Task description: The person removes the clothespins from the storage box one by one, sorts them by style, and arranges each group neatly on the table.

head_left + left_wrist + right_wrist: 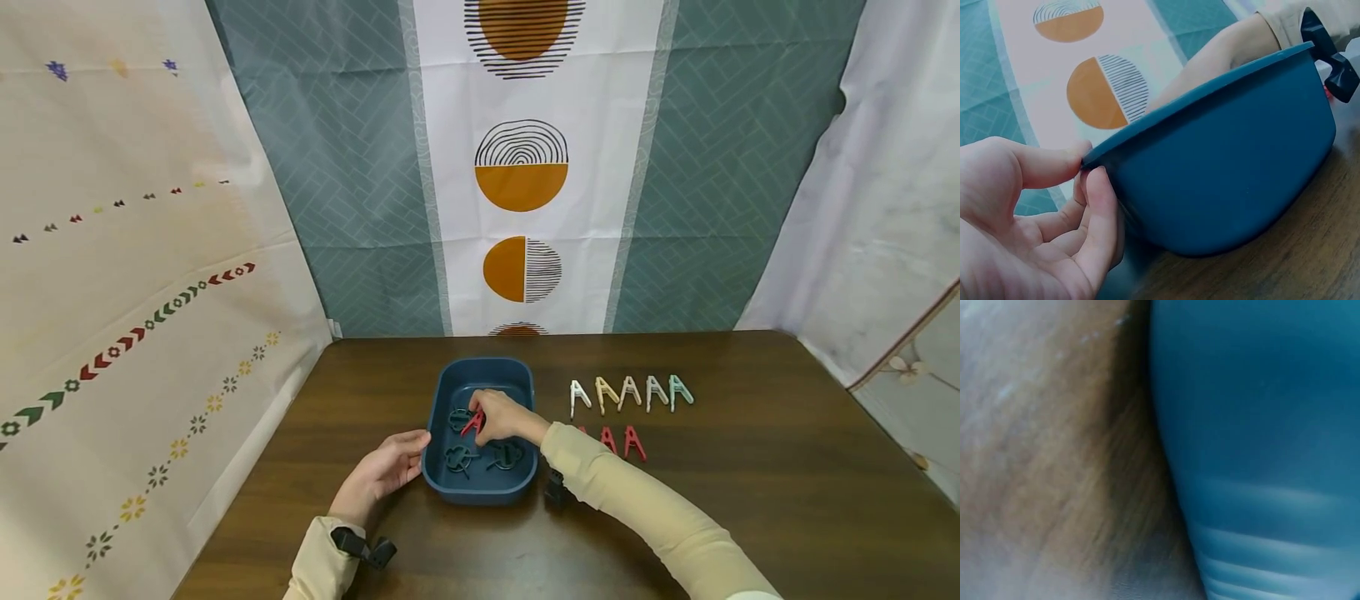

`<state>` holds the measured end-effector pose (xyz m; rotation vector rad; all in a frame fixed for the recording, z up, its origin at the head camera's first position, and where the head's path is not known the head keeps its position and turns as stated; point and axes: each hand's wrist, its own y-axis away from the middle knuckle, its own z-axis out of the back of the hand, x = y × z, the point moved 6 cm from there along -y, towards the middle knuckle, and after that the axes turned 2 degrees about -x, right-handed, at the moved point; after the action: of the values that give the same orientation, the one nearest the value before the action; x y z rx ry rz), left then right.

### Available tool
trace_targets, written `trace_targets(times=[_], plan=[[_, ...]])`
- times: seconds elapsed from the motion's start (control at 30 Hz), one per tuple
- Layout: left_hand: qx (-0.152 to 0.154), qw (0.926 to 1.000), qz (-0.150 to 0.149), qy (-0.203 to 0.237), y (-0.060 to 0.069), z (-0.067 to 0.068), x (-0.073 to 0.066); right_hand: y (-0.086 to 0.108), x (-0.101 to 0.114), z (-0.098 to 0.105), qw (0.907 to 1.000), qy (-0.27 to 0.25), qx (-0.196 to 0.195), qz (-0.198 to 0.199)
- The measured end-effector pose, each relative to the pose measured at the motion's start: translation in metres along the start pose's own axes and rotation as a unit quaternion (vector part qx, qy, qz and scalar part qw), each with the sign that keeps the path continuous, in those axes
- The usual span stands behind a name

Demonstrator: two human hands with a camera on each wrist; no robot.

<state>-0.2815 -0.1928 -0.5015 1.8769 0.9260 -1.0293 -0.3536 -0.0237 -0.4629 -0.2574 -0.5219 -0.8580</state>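
The blue bin (480,497) stands on the table, its side wall (1222,156) large in the left wrist view. My left hand (386,468) pinches the bin's left rim between thumb and fingers, seen closely in the left wrist view, where the hand (1041,212) is at the left. Inside the bin, my right hand (501,415) pinches a red clip (473,422). Dark green clips (459,457) lie on the bin's floor around it. The right wrist view shows only the bin's outer wall (1260,437) and wood, no fingers.
Right of the bin, a row of pale clips (630,390) lies on the brown table (750,467). Nearer than that row are red clips (634,442), one partly hidden by my right sleeve (645,508). Patterned cloths (360,167) hang behind and beside the table.
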Motion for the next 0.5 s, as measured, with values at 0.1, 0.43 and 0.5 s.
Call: trace_targets(times=[0.1,0.43,0.5], plan=[[-0.013,0.9998,0.002,-0.012,0.0,0.001,-0.002,0.002,0.002,0.004,0.9998,-0.014,-0.013,0.011],[-0.04,0.9986,0.016,-0.031,0.0,0.003,0.001,0.01,0.001,0.017,0.9941,-0.087,-0.04,0.051],[-0.037,0.9988,0.013,-0.029,0.0,0.003,0.0,0.012,0.0,0.022,0.9923,-0.099,-0.043,0.06]])
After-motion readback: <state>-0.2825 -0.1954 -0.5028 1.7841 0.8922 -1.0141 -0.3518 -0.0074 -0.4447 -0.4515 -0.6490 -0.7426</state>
